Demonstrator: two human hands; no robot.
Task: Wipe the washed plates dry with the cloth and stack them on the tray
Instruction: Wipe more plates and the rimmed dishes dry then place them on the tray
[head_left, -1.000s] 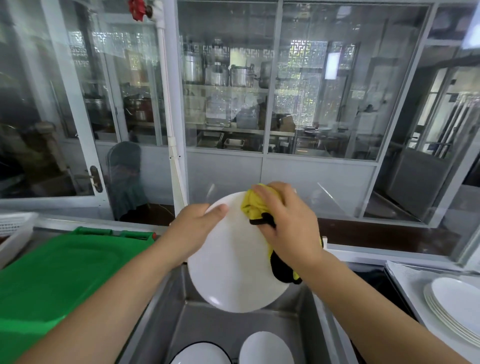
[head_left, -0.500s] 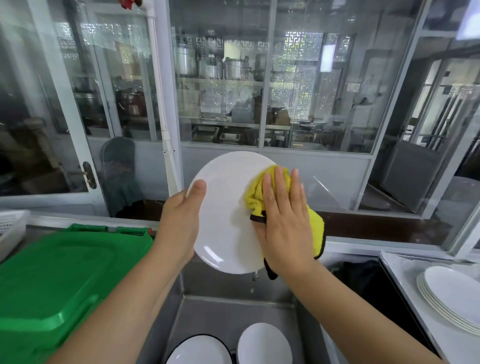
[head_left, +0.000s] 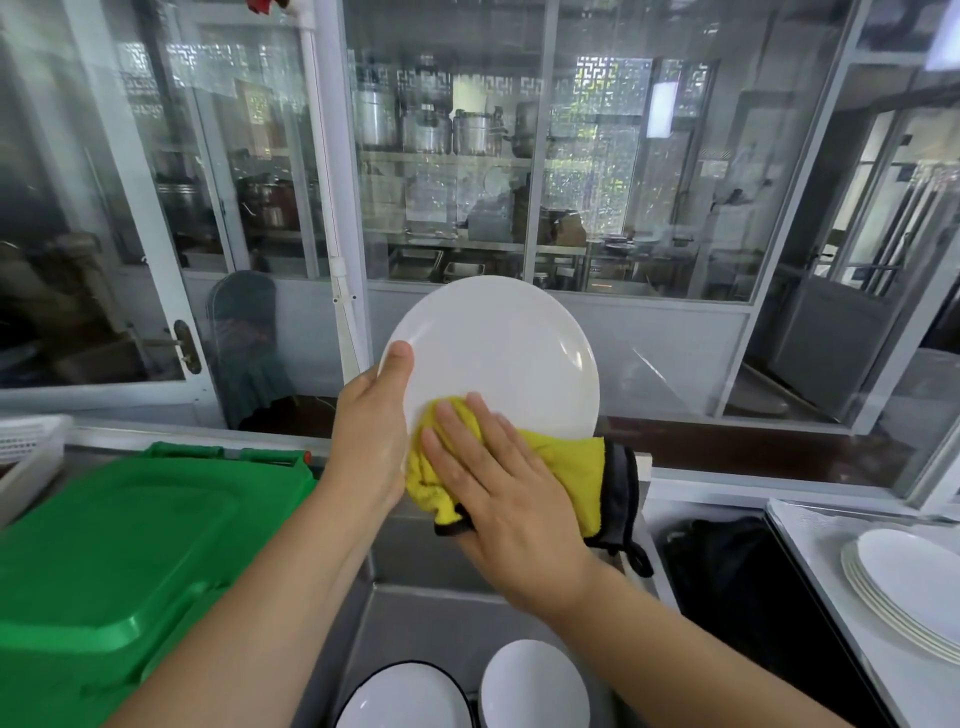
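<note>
The right hand (head_left: 498, 499) lies flat with fingers straight and slightly spread, pressing the yellow cloth (head_left: 561, 467) against the lower part of the white plate (head_left: 498, 353); the cloth's dark-edged end hangs out to the right of that hand; just to its left, the left hand (head_left: 371, 441) grips the plate's left rim, thumb on the near face, holding the plate upright above the steel sink (head_left: 441, 613); below the hands, two more white dishes (head_left: 535, 686) sit in the sink; far to the right, a stack of plates (head_left: 909, 587) rests on the tray (head_left: 810, 530); to the left lies a green lid (head_left: 114, 551).
</note>
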